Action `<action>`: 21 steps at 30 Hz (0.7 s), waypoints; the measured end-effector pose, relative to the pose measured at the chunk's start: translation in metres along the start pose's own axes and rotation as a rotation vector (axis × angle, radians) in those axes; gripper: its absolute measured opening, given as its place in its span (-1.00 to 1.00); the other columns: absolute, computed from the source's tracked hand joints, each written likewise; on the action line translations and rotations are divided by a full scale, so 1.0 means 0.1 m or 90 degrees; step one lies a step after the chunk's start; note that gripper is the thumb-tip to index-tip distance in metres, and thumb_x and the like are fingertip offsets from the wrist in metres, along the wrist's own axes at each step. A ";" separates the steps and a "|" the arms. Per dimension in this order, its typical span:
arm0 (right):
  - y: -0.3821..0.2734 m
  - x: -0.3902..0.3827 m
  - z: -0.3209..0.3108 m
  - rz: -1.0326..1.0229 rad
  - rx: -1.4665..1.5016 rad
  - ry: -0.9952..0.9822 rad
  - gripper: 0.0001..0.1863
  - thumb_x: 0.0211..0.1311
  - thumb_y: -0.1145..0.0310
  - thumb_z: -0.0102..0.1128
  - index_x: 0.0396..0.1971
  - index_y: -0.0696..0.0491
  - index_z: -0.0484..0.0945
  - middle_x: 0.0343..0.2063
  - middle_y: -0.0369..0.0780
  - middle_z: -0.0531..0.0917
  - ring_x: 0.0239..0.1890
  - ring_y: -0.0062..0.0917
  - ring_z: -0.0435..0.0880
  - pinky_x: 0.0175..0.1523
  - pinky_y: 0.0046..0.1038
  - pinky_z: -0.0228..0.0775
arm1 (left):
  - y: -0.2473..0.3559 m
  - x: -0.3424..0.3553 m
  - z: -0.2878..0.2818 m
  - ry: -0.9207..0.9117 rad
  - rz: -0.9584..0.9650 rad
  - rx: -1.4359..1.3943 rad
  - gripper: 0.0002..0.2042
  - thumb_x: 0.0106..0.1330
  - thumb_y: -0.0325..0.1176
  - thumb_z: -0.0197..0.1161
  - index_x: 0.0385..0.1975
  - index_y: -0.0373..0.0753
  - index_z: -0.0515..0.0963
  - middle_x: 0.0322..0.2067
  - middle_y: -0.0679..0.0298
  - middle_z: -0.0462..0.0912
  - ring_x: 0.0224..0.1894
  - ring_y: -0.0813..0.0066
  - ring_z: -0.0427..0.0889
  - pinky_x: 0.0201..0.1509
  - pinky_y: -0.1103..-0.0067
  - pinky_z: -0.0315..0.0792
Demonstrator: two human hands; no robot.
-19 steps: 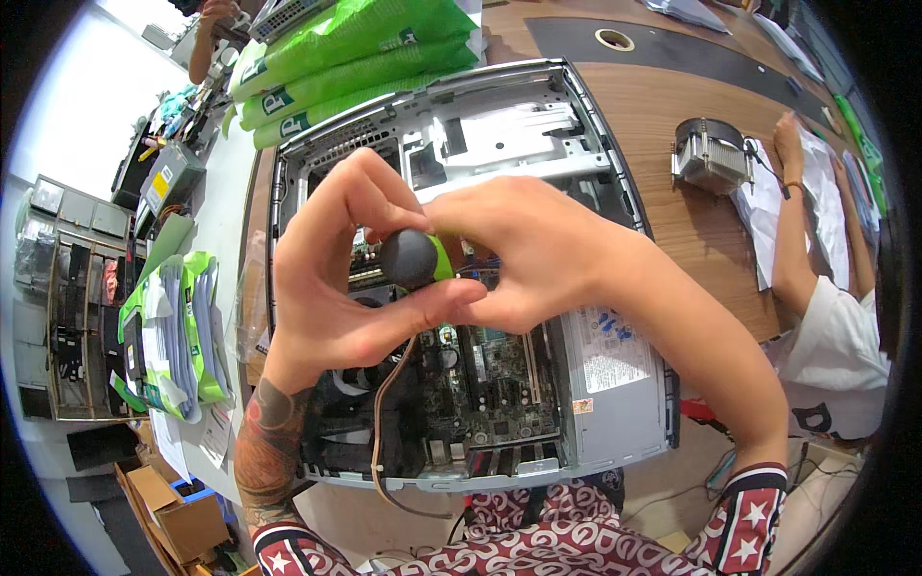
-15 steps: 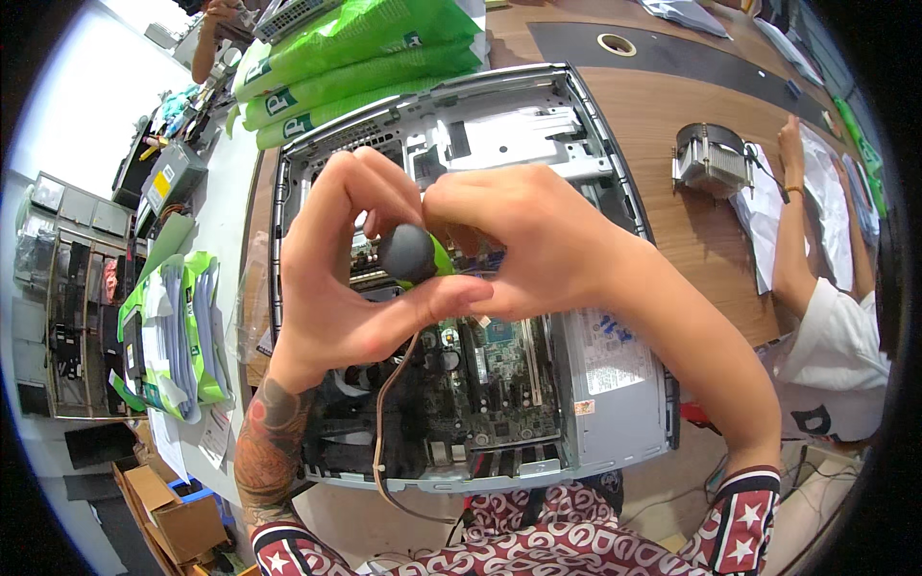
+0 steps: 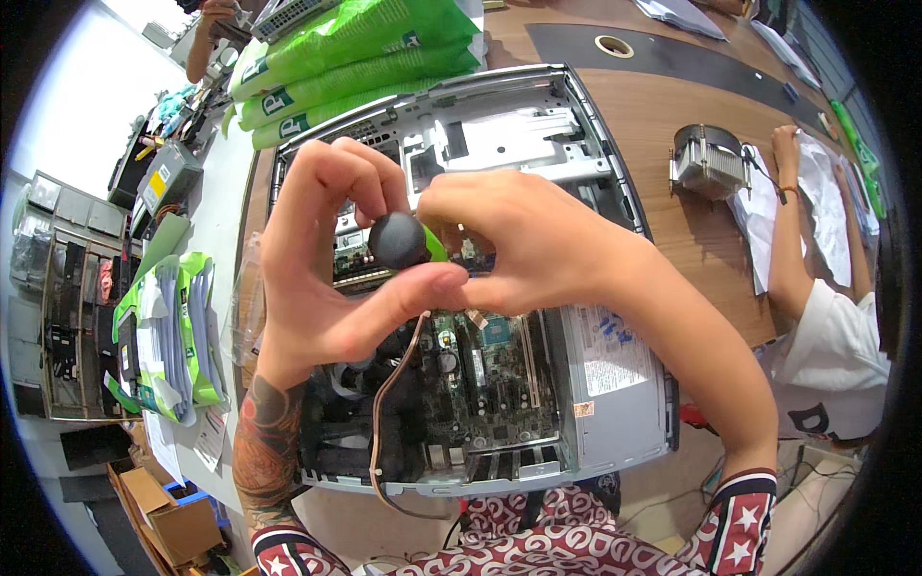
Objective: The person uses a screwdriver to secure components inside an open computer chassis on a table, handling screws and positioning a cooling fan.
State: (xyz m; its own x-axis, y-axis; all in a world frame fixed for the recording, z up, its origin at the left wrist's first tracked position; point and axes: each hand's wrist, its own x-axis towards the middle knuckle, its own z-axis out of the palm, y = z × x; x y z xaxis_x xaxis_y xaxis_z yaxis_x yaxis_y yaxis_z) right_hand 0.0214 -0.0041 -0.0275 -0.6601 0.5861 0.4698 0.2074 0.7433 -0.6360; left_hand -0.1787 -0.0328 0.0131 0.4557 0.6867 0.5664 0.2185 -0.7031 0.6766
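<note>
A screwdriver (image 3: 399, 241), with a rounded black end and a green handle, stands over the open desktop computer case (image 3: 619, 394), its end toward me. My left hand (image 3: 327, 259) curls round it, thumb and fingers bent into a ring. From the other side my right hand (image 3: 538, 240) closes in, fingertips meeting the left thumb beside the green part. Both hands hide the lower handle and tip. Beneath them lies the green motherboard (image 3: 499, 384). A thin brown-white cable (image 3: 380, 422) hangs over the case's near edge.
Green plastic bags (image 3: 355, 67) are stacked behind the case. A CPU cooler (image 3: 711, 161) stands on the table at right, near a tape roll (image 3: 615, 46). Another person's arm (image 3: 789, 221) rests over white paper at right. Green-and-white packages (image 3: 173, 336) stand at left.
Both hands and the screwdriver's black end have shifted slightly left. My left fingers and thumb sit a little farther from the right hand. The case has stayed in place.
</note>
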 end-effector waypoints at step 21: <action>0.11 -0.02 -0.01 0.011 0.127 -0.048 -0.65 -0.07 0.25 0.41 -0.37 0.19 0.56 -0.39 -0.04 0.60 -0.22 -0.19 0.62 -0.10 -0.27 0.44 | 0.14 0.08 0.04 0.021 -0.049 -0.194 -0.65 0.05 -0.51 0.39 -0.12 -0.41 0.55 -0.15 0.10 0.55 -0.10 0.40 0.50 -0.02 0.56 0.32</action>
State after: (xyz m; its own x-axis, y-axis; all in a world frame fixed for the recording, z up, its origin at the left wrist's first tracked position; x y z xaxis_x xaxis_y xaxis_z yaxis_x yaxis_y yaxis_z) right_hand 0.0258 0.0034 -0.0350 -0.7118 0.5664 0.4154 0.0771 0.6509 -0.7552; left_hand -0.1682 -0.0375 0.0251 0.4183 0.7449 0.5198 -0.0201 -0.5645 0.8252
